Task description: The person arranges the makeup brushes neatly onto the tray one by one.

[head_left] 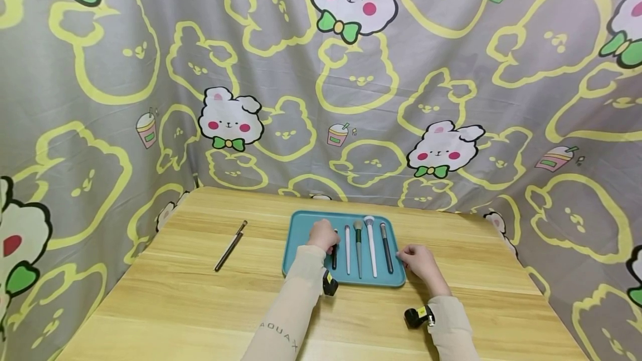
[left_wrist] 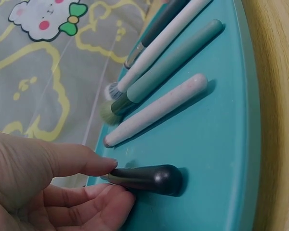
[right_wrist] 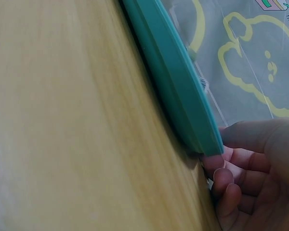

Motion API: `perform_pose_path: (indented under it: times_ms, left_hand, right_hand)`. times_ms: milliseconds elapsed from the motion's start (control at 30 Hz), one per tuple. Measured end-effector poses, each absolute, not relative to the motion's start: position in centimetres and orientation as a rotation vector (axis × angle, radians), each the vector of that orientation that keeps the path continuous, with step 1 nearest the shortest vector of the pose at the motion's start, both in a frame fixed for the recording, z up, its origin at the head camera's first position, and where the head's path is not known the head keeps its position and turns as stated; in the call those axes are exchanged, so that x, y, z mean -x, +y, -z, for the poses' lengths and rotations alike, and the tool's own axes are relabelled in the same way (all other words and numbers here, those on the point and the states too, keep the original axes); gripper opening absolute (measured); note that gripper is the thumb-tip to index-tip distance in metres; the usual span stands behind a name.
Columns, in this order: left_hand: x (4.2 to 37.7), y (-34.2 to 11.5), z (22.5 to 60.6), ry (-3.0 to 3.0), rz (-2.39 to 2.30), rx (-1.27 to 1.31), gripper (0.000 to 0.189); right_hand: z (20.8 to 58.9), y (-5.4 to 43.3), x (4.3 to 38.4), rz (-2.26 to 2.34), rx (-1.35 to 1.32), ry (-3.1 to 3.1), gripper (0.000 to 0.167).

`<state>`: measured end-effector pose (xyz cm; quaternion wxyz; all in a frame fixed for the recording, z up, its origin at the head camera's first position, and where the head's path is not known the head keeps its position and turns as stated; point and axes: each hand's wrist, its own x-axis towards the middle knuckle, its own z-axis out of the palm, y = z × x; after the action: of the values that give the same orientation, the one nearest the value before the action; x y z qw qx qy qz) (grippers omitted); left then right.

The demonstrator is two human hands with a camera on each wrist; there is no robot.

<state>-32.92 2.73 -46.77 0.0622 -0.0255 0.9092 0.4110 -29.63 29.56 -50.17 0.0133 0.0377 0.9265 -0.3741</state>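
A teal tray [head_left: 306,226] on the table bears several makeup brushes lying side by side. At the row's left end, my left hand [head_left: 323,237] pinches a black-handled makeup brush [left_wrist: 156,179] between thumb and fingers; its rounded handle end rests on or just above the tray, and its tip is hidden by the hand. To its right lie a pale pink brush [head_left: 348,258], a green brush [head_left: 359,255], a white brush with a fluffy head [head_left: 372,249] and a dark grey brush [head_left: 387,252]. My right hand [right_wrist: 255,168] grips the tray's right edge, thumb above, fingers below.
A slim dark brush [head_left: 229,250] lies on the wooden table [head_left: 165,288], left of the tray. Behind and on both sides hangs a grey curtain [head_left: 296,77] with cartoon prints. Each wrist wears a small black camera.
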Motion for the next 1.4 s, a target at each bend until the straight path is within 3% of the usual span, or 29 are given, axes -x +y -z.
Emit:
perform_pose_path:
  times_ms: [1400]
  left_hand:
    - [32.49, 2.24, 46.36, 2.757, -1.235, 0.076, 0.018]
  right_hand:
    - [50.15, 29.52, 29.55, 1.148, -0.114, 2.898, 0.021]
